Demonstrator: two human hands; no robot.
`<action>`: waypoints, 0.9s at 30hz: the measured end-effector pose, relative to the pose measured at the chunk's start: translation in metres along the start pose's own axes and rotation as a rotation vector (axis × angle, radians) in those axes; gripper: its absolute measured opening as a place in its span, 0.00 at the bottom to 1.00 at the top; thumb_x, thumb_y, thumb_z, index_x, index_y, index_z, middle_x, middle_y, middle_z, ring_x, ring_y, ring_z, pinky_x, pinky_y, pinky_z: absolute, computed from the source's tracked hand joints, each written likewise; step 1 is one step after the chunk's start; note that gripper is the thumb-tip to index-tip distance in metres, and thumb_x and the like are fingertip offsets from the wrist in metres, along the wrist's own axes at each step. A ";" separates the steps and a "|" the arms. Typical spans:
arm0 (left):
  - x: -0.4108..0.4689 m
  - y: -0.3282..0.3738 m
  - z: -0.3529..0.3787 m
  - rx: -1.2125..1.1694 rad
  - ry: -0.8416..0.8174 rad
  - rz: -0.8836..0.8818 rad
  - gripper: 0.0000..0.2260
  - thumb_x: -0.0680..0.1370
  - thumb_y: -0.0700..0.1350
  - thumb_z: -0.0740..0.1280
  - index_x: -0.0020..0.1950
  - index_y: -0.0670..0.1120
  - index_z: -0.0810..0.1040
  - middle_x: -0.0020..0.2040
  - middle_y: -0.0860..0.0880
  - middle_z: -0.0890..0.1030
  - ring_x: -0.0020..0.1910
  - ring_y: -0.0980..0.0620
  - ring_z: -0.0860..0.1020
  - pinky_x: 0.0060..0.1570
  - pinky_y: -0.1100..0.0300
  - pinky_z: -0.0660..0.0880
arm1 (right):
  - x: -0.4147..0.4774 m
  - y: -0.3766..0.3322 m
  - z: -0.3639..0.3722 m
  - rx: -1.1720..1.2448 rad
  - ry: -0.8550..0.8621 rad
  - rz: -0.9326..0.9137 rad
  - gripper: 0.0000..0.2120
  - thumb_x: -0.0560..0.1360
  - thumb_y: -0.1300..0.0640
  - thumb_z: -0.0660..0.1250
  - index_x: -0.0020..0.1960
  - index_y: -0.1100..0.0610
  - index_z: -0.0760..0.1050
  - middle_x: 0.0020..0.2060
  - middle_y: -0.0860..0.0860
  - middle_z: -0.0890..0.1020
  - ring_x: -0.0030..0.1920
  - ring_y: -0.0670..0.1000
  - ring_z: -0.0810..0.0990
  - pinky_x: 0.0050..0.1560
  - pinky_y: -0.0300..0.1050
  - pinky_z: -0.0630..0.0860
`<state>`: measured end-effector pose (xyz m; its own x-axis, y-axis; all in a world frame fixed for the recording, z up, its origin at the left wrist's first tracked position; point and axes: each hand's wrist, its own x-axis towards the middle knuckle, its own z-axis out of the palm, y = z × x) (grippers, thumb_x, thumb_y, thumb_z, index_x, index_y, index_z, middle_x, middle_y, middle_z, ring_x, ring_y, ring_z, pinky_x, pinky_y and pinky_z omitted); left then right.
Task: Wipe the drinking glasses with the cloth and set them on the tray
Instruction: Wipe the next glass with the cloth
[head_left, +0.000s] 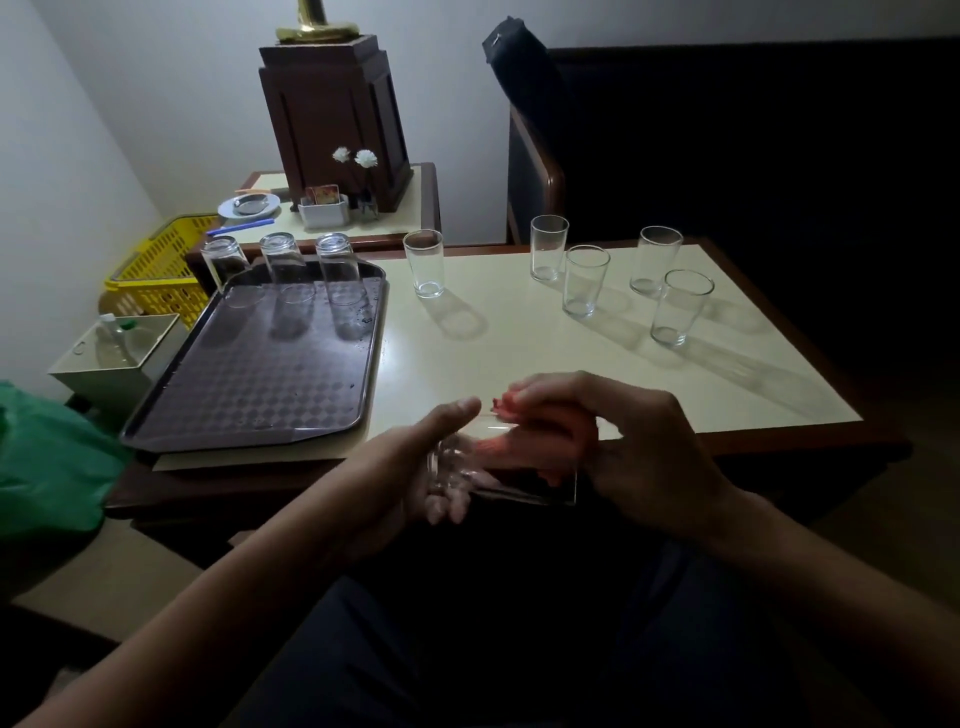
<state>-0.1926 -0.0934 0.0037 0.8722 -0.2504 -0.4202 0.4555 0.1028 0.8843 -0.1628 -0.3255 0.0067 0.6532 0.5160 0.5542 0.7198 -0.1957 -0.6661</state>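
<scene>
My left hand (415, 467) grips a clear drinking glass (519, 486) lying sideways in front of the table's near edge, its mouth towards the right. My right hand (639, 441) holds an orange cloth (519, 447) and has pushed it into the glass. A dark purple tray (249, 384) lies on the table's left part. Three glasses stand upside down along its far edge: one on the left (228, 270), one in the middle (288, 267), one on the right (340, 267). Several upright glasses stand on the cream table top, one near the tray (426, 262), the others at the right (584, 280).
The cream table (519, 364) has a dark wood rim. Behind it is a side table (410, 208) with a dark wooden box, a small dish and flowers. A yellow basket (161, 270) and a white box (114, 348) sit left of the tray. A dark chair (540, 171) stands behind.
</scene>
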 end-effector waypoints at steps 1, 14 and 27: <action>0.001 -0.001 -0.001 -0.054 -0.037 -0.073 0.21 0.79 0.58 0.66 0.50 0.40 0.82 0.39 0.43 0.82 0.26 0.51 0.76 0.25 0.65 0.70 | 0.001 -0.001 0.000 -0.087 -0.038 -0.137 0.13 0.79 0.60 0.75 0.61 0.63 0.84 0.61 0.53 0.86 0.66 0.48 0.84 0.65 0.48 0.81; -0.005 0.000 0.001 -0.269 0.023 0.173 0.24 0.72 0.45 0.79 0.62 0.38 0.74 0.62 0.34 0.82 0.53 0.41 0.83 0.51 0.55 0.83 | 0.002 -0.006 0.025 0.287 0.343 0.380 0.18 0.79 0.67 0.72 0.67 0.54 0.81 0.58 0.47 0.88 0.57 0.43 0.87 0.53 0.37 0.83; -0.005 0.003 -0.012 -0.146 -0.102 0.168 0.26 0.77 0.55 0.62 0.70 0.41 0.74 0.39 0.37 0.76 0.30 0.46 0.73 0.35 0.57 0.72 | 0.007 -0.009 0.027 0.788 0.317 0.820 0.13 0.81 0.70 0.63 0.55 0.60 0.85 0.53 0.59 0.89 0.54 0.58 0.87 0.52 0.50 0.85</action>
<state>-0.1930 -0.0809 0.0062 0.9187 -0.3136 -0.2400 0.3326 0.2871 0.8983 -0.1712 -0.2976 0.0032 0.9618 0.2240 -0.1575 -0.2137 0.2539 -0.9433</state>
